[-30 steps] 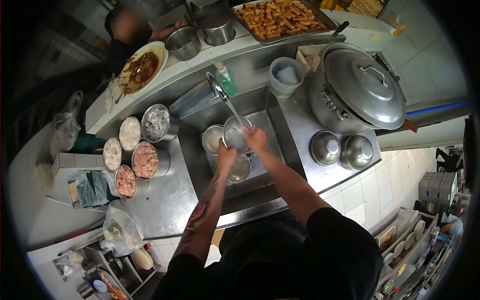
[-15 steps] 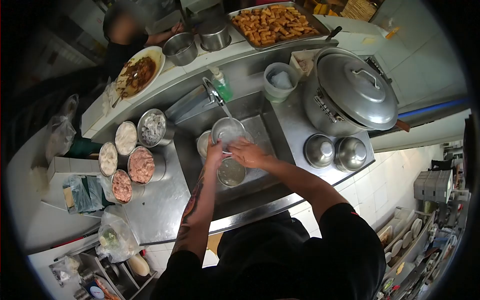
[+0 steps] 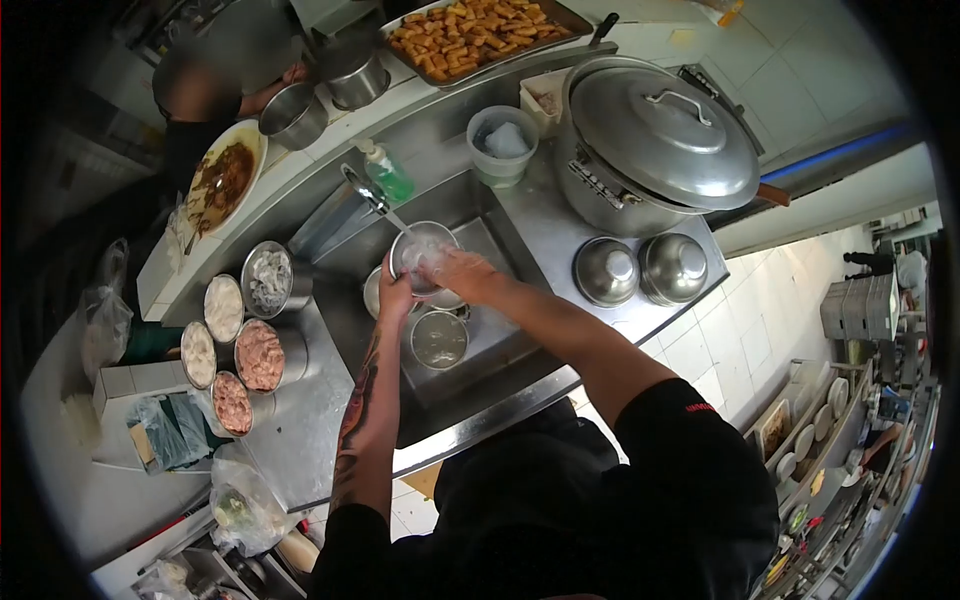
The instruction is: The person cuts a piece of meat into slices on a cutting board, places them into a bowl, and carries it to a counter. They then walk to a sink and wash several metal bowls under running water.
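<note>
A round metal bowl (image 3: pixel 407 240) is held under the running tap (image 3: pixel 364 190), with water falling into it. My left hand (image 3: pixel 396 292) grips the bowl's near left rim. My right hand (image 3: pixel 458 274) reaches over the near right rim, its fingers inside the bowl, hidden and blurred by the splashing water. Below, in the steel sink (image 3: pixel 500 330), another round metal container (image 3: pixel 439 340) sits with water in it. Parts of other bowls show just under the held one.
Left of the sink stand metal containers of pink minced meat (image 3: pixel 260 356) and pale food (image 3: pixel 223 307). A large lidded pot (image 3: pixel 640 190), two upturned metal bowls (image 3: pixel 606 271) and a plastic tub (image 3: pixel 500 150) are on the right. A green soap bottle (image 3: pixel 388 172) stands behind. Across the ledge is a person (image 3: pixel 190 120).
My right hand has moved from the near rim further into the bowl. The whole scene has shifted left and turned slightly as the camera moved.
</note>
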